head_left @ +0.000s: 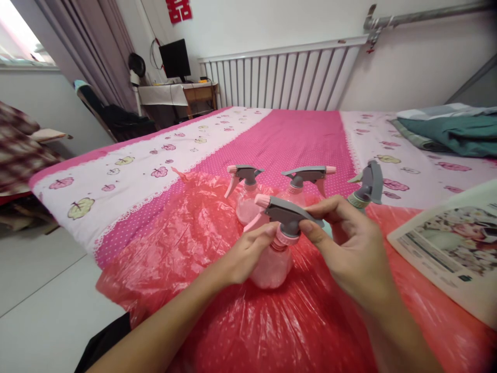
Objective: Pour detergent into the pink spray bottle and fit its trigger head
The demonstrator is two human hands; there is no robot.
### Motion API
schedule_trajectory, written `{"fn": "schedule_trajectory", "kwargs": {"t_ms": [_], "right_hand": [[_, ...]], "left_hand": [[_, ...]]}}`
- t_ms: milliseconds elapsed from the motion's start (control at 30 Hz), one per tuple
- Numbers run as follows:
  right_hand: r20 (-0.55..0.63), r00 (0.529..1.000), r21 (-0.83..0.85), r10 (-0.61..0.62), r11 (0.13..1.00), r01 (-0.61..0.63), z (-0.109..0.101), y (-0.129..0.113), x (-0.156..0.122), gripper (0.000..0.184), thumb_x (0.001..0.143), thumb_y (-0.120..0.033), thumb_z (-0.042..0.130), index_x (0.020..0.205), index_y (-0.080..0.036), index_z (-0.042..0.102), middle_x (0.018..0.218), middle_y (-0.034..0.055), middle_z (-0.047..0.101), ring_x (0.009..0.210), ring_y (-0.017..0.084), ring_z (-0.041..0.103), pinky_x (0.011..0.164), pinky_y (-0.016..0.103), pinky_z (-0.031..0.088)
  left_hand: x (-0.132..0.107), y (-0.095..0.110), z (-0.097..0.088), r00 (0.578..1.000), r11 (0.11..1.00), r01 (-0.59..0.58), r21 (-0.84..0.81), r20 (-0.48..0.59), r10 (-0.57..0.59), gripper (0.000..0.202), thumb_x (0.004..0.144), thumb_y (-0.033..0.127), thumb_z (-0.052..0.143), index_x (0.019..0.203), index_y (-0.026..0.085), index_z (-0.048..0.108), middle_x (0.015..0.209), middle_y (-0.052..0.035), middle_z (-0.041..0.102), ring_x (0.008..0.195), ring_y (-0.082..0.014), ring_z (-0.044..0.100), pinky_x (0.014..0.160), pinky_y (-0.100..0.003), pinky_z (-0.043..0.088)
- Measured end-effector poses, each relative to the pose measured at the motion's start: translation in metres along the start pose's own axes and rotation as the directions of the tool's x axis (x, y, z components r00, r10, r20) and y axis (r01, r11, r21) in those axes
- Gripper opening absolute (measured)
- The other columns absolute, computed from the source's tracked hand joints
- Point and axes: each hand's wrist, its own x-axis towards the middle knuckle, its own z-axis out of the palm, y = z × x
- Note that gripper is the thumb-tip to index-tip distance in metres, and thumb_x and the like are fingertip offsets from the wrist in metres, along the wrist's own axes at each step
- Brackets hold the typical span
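A pink spray bottle (272, 264) with a grey trigger head (285, 213) stands on a red plastic sheet (217, 311) spread over the bed. My left hand (248, 254) wraps the bottle's body. My right hand (344, 241) pinches the back of the grey trigger head and the pink collar. Behind it stand two more pink spray bottles, one on the left (245, 199) and one on the right (305, 181). A green-necked spray bottle (367, 189) stands just behind my right hand.
A printed booklet (450, 248) lies at the right on the sheet. Folded green bedding (454, 132) sits at the far right of the pink bedspread (287, 134). A white radiator (283, 77), a desk with a monitor (176, 59) and a chair (112, 116) stand beyond.
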Motion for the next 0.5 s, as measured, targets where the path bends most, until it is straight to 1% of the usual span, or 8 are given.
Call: {"fn": "schedule_trajectory", "kwargs": {"t_ms": [100, 200, 267, 333, 400, 433, 500], "right_hand": [[0.014, 1.0, -0.012, 0.022, 1.0, -0.022, 0.001, 0.001, -0.002, 0.014, 0.096, -0.031, 0.075, 0.093, -0.02, 0.065, 0.087, -0.0002, 0.066, 0.081, 0.013, 0.065, 0.072, 0.024, 0.053], [0.019, 1.0, -0.023, 0.022, 0.999, -0.022, 0.002, 0.001, -0.003, 0.015, 0.096, -0.03, 0.074, 0.093, -0.02, 0.064, 0.087, 0.0, 0.065, 0.082, 0.013, 0.065, 0.072, 0.025, 0.052], [0.035, 0.999, -0.029, 0.017, 0.999, -0.016, 0.003, 0.001, -0.002, 0.016, 0.096, -0.03, 0.074, 0.091, -0.02, 0.063, 0.086, -0.0007, 0.065, 0.08, 0.012, 0.064, 0.071, 0.024, 0.051], [0.058, 0.998, -0.042, 0.006, 0.999, -0.003, 0.003, -0.001, -0.001, 0.014, 0.095, -0.028, 0.073, 0.089, -0.019, 0.063, 0.082, -0.002, 0.064, 0.077, 0.011, 0.063, 0.07, 0.023, 0.05], [0.08, 0.997, -0.051, -0.004, 0.999, 0.008, 0.003, -0.004, 0.0, 0.013, 0.094, -0.024, 0.072, 0.087, -0.019, 0.062, 0.08, -0.0029, 0.063, 0.074, 0.01, 0.062, 0.069, 0.022, 0.049], [0.088, 0.996, -0.05, -0.005, 0.999, 0.01, 0.002, -0.005, 0.0, 0.013, 0.094, -0.023, 0.071, 0.086, -0.019, 0.062, 0.079, -0.0029, 0.063, 0.074, 0.01, 0.062, 0.069, 0.021, 0.049], [0.093, 0.996, -0.037, -0.003, 0.999, 0.007, 0.002, -0.007, 0.001, 0.013, 0.093, -0.023, 0.071, 0.085, -0.019, 0.062, 0.079, -0.0025, 0.063, 0.073, 0.01, 0.062, 0.069, 0.022, 0.049]], "left_hand": [[0.001, 0.003, 0.0, 1.0, 0.999, -0.002, -0.044, 0.01, 0.003, 0.069, 0.106, 0.074, 0.034, 0.123, 0.021, 0.074, 0.131, -0.0075, 0.075, 0.133, -0.0314, 0.061, 0.128, -0.046, 0.037], [0.0, 0.002, 0.001, 1.0, 0.998, -0.011, -0.068, 0.023, 0.013, 0.072, 0.104, 0.077, 0.034, 0.121, 0.02, 0.075, 0.136, -0.0089, 0.074, 0.14, -0.033, 0.058, 0.13, -0.046, 0.035], [-0.001, -0.002, 0.001, 1.0, 0.998, 0.014, -0.053, 0.01, -0.013, 0.071, 0.104, 0.077, 0.035, 0.121, 0.02, 0.074, 0.135, -0.0099, 0.074, 0.143, -0.0344, 0.056, 0.13, -0.049, 0.034], [-0.004, -0.009, -0.001, 0.997, 0.997, 0.073, -0.012, -0.02, -0.074, 0.069, 0.104, 0.075, 0.035, 0.121, 0.02, 0.073, 0.133, -0.0102, 0.074, 0.142, -0.0351, 0.056, 0.128, -0.051, 0.036], [-0.006, -0.017, -0.002, 0.991, 0.992, 0.128, 0.022, -0.033, -0.127, 0.065, 0.106, 0.071, 0.035, 0.118, 0.02, 0.073, 0.13, -0.0088, 0.074, 0.137, -0.0346, 0.058, 0.126, -0.05, 0.039], [-0.007, -0.021, -0.003, 0.99, 0.991, 0.135, 0.018, -0.032, -0.135, 0.062, 0.107, 0.069, 0.036, 0.116, 0.021, 0.074, 0.127, -0.0075, 0.075, 0.135, -0.0341, 0.059, 0.125, -0.049, 0.039], [-0.008, -0.026, -0.005, 0.993, 0.993, 0.11, -0.043, -0.024, -0.111, 0.053, 0.107, 0.062, 0.041, 0.11, 0.022, 0.075, 0.121, -0.0058, 0.076, 0.133, -0.0336, 0.06, 0.125, -0.046, 0.04]]}}
